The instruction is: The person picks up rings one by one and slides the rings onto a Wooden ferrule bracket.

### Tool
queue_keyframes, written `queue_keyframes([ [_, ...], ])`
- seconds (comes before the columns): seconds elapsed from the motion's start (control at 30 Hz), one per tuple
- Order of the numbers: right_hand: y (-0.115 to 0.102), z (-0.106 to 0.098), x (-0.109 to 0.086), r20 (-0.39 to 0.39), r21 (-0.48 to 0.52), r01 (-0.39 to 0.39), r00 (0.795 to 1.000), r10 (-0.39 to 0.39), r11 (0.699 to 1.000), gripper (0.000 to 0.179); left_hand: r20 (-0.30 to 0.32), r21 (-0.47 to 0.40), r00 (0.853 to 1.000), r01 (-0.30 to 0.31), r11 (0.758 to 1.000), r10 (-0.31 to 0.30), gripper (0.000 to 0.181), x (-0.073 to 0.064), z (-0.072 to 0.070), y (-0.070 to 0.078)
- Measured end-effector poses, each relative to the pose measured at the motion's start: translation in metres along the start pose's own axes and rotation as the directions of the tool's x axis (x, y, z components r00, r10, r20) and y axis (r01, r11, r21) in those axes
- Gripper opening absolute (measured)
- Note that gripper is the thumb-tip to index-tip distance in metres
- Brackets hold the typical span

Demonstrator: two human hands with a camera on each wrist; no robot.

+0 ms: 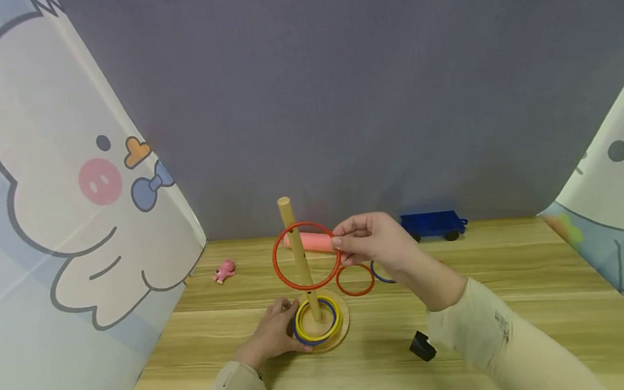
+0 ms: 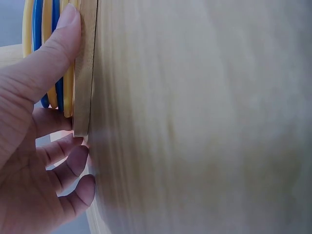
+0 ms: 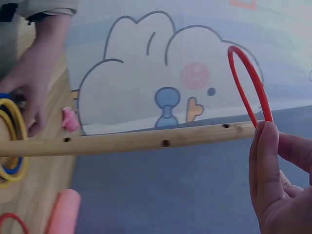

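Your right hand (image 1: 377, 240) is pinching a red ring (image 3: 260, 87) near the post (image 1: 299, 255), leaving its hole free of fingers; your left hand (image 1: 271, 333) is gripping the base (image 1: 346, 318), apparently steadying it.

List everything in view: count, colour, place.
Post stand: 1, pale wood, centre
Stacked rings: 5-plus, yellow and blue, round post
Raised ring: 1, red, near post's top
Loose rings: 2, red and blue, right of stand
Red sliver: 1, right of loose rings
Cylinder: 1, pink, behind post
Toy figure: 1, pink, left side
Wagon: 1, blue, back right
Table: 1, wood-toned, below
Backdrop: 1, grey, behind
Cartoon panels: 2, pale, either side
Black pieces: 2, near sleeves
Left hand: 1, gripping stand
Right hand: 1, pinching raised ring
Sleeves: 2, beige, foreground
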State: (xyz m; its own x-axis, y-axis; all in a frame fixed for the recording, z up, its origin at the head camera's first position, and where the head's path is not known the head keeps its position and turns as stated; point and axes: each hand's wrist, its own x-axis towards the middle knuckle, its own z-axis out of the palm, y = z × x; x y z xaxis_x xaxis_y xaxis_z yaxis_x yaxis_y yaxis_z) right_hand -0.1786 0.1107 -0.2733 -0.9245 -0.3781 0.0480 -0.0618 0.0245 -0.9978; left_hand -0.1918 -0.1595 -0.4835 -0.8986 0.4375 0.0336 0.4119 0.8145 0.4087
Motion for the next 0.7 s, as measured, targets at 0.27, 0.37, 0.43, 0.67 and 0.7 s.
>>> queue_keyframes([
  [0.27,-0.025,0.005,0.007,-0.097,0.105,0.07,0.993,-0.06,0.992,0.021,-0.018,-0.002,1.0,-0.015,1.0,0.015,0.109,-0.001,0.0,0.001],
  [0.37,-0.024,0.007,0.013,-0.134,0.141,0.07,0.99,-0.051,0.988,0.022,-0.022,-0.002,1.0,-0.019,1.0,0.019,0.109,-0.001,0.0,0.002],
  [0.43,-0.021,0.008,0.017,-0.15,0.165,0.064,0.988,-0.039,0.984,0.022,-0.024,-0.009,1.0,-0.017,1.0,0.017,0.109,-0.001,0.0,0.002],
  [0.67,0.004,0.011,0.022,-0.167,0.181,-0.002,0.985,0.032,0.983,0.023,-0.019,-0.019,1.0,-0.01,1.0,0.01,0.11,-0.002,-0.002,0.004],
  [0.7,0.009,0.011,0.022,-0.165,0.181,-0.013,0.985,0.043,0.983,0.022,-0.02,-0.019,1.0,-0.01,1.0,0.01,0.11,-0.002,-0.002,0.004],
])
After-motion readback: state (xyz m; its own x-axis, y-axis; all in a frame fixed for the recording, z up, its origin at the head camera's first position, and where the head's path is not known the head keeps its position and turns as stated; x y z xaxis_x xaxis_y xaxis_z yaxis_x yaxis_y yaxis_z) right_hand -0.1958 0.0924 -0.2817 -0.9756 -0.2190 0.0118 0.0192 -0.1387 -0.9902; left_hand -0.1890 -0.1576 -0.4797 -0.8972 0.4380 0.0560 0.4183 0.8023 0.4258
